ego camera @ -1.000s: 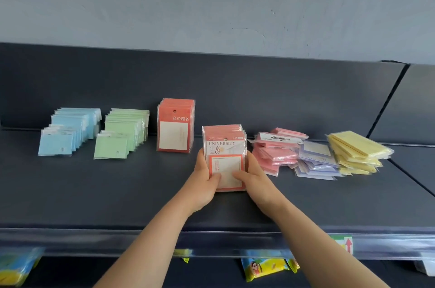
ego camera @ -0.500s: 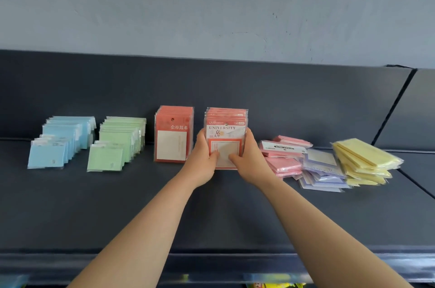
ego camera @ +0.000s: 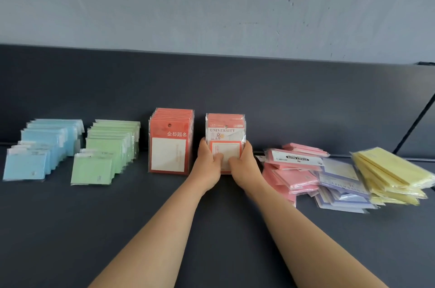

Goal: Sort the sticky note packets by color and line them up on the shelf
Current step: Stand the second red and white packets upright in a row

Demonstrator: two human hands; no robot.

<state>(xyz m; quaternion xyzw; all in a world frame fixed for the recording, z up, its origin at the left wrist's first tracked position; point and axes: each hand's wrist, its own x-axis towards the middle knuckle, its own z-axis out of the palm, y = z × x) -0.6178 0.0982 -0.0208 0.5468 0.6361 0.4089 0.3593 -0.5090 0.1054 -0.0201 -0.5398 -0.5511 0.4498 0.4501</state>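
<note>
A stack of red "UNIVERSITY" sticky note packets (ego camera: pixel 225 131) stands upright near the back of the dark shelf (ego camera: pixel 141 229). My left hand (ego camera: pixel 207 165) grips its left side and my right hand (ego camera: pixel 244 166) its right side, thumbs on the front. Just to its left stands a second upright row of red packets (ego camera: pixel 170 141). Further left are a row of green packets (ego camera: pixel 106 151) and a row of blue packets (ego camera: pixel 40 148). To the right lie loose heaps of pink packets (ego camera: pixel 294 170), purple packets (ego camera: pixel 341 184) and yellow packets (ego camera: pixel 390 174).
The shelf's dark back panel (ego camera: pixel 282 90) rises right behind the rows, with a grey wall (ego camera: pixel 211 0) above. A seam between shelf panels (ego camera: pixel 414 125) runs diagonally at the far right.
Both hands carried the red "UNIVERSITY" stack from the shelf's front towards the back, setting it upright beside the other red row. The view has shifted so the shelf's front edge is out of sight.
</note>
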